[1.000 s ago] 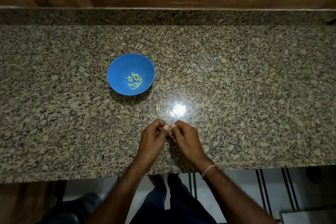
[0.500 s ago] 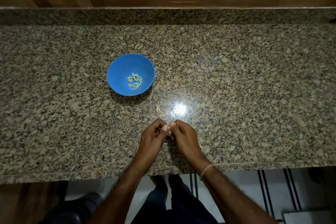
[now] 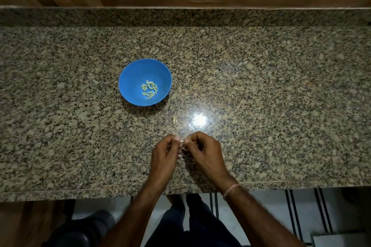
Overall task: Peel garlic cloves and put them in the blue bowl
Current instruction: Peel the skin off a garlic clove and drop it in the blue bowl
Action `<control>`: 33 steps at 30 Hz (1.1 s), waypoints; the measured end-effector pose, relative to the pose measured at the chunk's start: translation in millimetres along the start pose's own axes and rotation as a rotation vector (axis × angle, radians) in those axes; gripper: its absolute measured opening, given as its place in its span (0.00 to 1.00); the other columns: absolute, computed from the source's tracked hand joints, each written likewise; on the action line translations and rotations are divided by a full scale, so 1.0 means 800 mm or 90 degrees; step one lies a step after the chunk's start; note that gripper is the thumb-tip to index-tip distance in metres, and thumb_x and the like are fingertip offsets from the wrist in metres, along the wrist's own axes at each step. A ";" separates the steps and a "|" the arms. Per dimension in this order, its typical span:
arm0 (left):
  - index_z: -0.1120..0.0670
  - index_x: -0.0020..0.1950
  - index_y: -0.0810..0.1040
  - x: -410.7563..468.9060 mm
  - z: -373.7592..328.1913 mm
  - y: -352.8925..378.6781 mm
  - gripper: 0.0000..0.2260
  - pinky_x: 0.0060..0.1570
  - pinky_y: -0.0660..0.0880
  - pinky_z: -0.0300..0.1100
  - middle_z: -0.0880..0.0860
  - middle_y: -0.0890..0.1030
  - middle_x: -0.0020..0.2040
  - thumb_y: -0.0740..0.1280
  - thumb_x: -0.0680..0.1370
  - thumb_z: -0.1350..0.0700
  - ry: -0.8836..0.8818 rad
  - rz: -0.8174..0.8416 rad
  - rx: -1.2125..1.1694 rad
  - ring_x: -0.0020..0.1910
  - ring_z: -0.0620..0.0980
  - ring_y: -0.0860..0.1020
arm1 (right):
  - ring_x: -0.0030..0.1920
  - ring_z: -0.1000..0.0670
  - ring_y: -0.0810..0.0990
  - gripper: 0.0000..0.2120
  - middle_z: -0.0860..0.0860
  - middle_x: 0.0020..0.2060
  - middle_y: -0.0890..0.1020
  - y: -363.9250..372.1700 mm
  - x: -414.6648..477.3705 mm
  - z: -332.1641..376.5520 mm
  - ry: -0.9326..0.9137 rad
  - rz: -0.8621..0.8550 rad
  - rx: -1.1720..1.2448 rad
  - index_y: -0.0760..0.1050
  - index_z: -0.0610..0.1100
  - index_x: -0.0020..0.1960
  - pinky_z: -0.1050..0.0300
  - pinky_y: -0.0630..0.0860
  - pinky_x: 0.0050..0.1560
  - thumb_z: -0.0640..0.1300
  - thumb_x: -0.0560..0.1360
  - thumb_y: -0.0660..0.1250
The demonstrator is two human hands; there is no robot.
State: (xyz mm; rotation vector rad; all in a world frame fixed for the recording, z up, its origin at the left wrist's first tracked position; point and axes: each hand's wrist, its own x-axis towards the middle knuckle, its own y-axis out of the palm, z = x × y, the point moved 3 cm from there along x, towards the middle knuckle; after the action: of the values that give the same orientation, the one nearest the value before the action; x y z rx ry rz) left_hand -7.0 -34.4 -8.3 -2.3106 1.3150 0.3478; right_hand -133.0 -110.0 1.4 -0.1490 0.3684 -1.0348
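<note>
1. The garlic clove [image 3: 182,142] is held low over the near part of the surface [image 3: 261,96], pinched between the curled fingers [image 3: 192,136] of the left hand [image 3: 164,154] and the right hand [image 3: 204,152]. Only a pale sliver of it is seen between them.
2. It is judged light, small and firm, with dry papery skin that tears easily. Once bared it may turn slippery, so it is best gripped at the ends while the skin is picked from a tip.
3. Peeled cloves [image 3: 149,89] are gathered at the bottom of the blue bowl [image 3: 138,72], which stands well apart, ahead and to the left.
4. A small pale piece [image 3: 174,120] — clove or skin cannot be told — lies on the surface between bowl and hands.
5. No brand, label or writing can be read.
</note>
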 end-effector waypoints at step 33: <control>0.58 0.51 0.84 -0.002 -0.005 0.014 0.05 0.33 0.72 0.30 0.48 0.83 0.37 0.69 0.83 0.59 -0.037 0.029 -0.195 0.32 0.37 0.77 | 0.33 0.59 0.74 0.06 0.52 0.35 0.81 -0.004 0.000 -0.004 0.027 -0.062 0.020 0.78 0.43 0.44 0.66 0.71 0.33 0.43 0.79 0.73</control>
State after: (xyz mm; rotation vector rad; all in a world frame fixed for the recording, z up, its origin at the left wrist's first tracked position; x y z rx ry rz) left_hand -17.6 -40.4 -6.8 -2.4981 1.3663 0.6691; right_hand -136.6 -111.5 -1.0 -0.1181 0.3857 -1.1405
